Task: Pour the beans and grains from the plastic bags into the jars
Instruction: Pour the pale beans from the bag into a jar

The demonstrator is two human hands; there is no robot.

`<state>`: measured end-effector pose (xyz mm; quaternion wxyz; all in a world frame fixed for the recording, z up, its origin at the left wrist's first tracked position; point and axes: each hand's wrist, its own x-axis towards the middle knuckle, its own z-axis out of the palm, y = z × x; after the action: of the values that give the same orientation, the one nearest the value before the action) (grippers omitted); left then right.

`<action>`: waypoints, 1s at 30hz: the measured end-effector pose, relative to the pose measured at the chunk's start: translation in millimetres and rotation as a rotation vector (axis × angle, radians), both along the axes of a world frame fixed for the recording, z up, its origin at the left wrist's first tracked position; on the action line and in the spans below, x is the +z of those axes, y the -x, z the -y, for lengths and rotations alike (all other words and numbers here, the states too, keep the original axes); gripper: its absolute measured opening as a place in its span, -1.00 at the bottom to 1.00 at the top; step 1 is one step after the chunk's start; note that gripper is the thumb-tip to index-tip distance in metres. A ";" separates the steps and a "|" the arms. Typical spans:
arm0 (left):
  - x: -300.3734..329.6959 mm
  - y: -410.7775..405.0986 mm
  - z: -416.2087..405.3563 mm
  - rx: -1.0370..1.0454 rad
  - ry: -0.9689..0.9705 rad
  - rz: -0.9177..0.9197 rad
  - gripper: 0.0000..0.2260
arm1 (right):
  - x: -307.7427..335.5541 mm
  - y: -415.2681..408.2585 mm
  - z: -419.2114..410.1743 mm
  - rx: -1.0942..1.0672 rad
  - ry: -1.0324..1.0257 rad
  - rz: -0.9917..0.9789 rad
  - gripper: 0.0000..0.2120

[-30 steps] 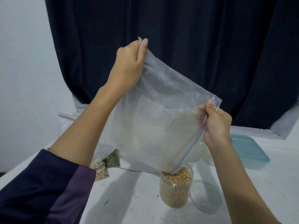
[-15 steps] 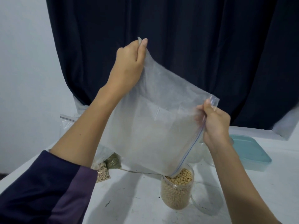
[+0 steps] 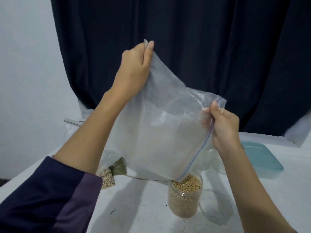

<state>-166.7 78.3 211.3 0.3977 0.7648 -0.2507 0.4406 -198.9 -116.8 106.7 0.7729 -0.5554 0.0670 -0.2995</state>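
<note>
Left hand (image 3: 134, 68) pinching bag (image 3: 161, 132) by a raised bottom corner; right hand (image 3: 223, 126) gripping its zip edge, lower. Bag tipped, lowest corner of the mouth just over jar (image 3: 185, 197). Jar upright on bench (image 3: 143, 211), nearly full of beans (image 3: 186, 182). Smaller bags (image 3: 107, 175) lying left.

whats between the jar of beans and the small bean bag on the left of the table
In the head view, only bare white table, in shadow, lies between the jar and the small bean bag. The big plastic bag hangs above that stretch.

Dark navy curtain (image 3: 202, 47), pale wall (image 3: 25, 64), white table (image 3: 134, 207)
</note>
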 end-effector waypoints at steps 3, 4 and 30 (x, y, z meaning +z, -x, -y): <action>-0.2 -1.7 -2.5 -0.001 0.014 -0.005 -0.58 | -1.0 -1.5 -1.5 -0.036 0.007 0.006 -0.67; -0.8 -2.2 -3.8 0.000 0.014 -0.004 -0.58 | -1.2 -1.3 -2.0 -0.029 0.024 0.003 -0.68; -48.4 -62.6 -43.7 0.189 0.077 -0.290 -0.69 | -0.6 -63.5 -17.5 0.089 -0.027 -0.288 -0.71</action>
<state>-104.2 122.1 162.9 0.4154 0.8247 -0.1005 0.3704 -135.5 -99.2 106.1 0.7753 -0.5844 0.1564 -0.1813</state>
